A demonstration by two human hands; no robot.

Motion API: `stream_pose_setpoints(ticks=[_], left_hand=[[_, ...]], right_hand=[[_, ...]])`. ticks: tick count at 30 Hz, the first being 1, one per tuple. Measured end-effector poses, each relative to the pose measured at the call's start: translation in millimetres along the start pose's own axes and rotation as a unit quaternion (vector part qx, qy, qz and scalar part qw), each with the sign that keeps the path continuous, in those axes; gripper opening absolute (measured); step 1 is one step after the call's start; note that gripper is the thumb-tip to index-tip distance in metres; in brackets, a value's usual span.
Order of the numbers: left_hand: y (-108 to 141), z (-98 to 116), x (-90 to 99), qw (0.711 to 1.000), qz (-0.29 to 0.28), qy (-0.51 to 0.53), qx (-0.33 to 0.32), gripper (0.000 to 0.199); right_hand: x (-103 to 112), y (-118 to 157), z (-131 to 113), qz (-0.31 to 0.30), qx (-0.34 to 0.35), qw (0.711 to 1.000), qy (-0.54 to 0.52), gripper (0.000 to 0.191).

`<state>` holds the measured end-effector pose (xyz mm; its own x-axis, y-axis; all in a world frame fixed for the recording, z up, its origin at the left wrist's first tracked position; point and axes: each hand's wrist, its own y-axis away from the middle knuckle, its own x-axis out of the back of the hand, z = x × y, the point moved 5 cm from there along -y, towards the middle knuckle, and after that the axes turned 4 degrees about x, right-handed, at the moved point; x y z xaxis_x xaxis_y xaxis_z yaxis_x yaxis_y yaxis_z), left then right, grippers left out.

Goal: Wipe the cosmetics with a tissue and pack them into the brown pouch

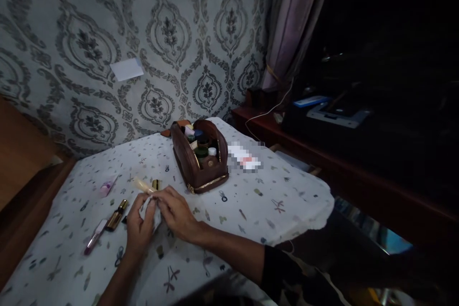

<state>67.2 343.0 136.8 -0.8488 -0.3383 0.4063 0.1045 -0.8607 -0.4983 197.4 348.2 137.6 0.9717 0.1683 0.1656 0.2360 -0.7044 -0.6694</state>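
Note:
My left hand [139,222] and my right hand [177,213] meet over the near side of the table, fingers closed together. Between them is a pale yellowish tube-like item [142,184], its wider end pointing away from me; its exact kind is unclear. Something white, perhaps a cloth or tissue [157,215], shows under the fingers. A small gold-and-dark item [157,184] lies just beyond my hands. Left of them rest a gold-capped bottle [116,216], a purple-tipped slim tube [95,237] and a pink-and-white tube [108,185]. Another dark object is partly hidden by my left hand.
A brown zip bag [210,179] stands unzipped beyond my hands, full of jars and bottles. Right of it lies a blurred-out white item [245,157]. The patterned tablecloth [265,201] covers the table up to the wallpapered wall. A dark red desk [358,184] adjoins on the right.

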Motion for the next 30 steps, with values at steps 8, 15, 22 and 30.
stream_pose_setpoints(ticks=[8, 15, 22, 30], left_hand=[[-3.5, -27.2, 8.6, 0.958, 0.106, 0.134, 0.23, 0.047], [-7.9, -19.4, 17.5, 0.922, 0.084, 0.237, 0.293, 0.054], [-13.4, -32.5, 41.4, 0.913, 0.199, 0.223, 0.278, 0.033], [-22.5, -44.6, 46.4, 0.861, 0.182, 0.373, 0.295, 0.046]], right_hand=[[-21.1, 10.0, 5.9, -0.08, -0.021, 0.996, 0.016, 0.04], [-27.8, 12.1, -3.1, -0.206, 0.038, 0.978, 0.007, 0.05], [-35.3, 16.6, 3.5, -0.248, -0.046, 0.964, -0.089, 0.025], [-42.8, 22.7, 31.3, -0.182, -0.218, 0.926, -0.249, 0.034]])
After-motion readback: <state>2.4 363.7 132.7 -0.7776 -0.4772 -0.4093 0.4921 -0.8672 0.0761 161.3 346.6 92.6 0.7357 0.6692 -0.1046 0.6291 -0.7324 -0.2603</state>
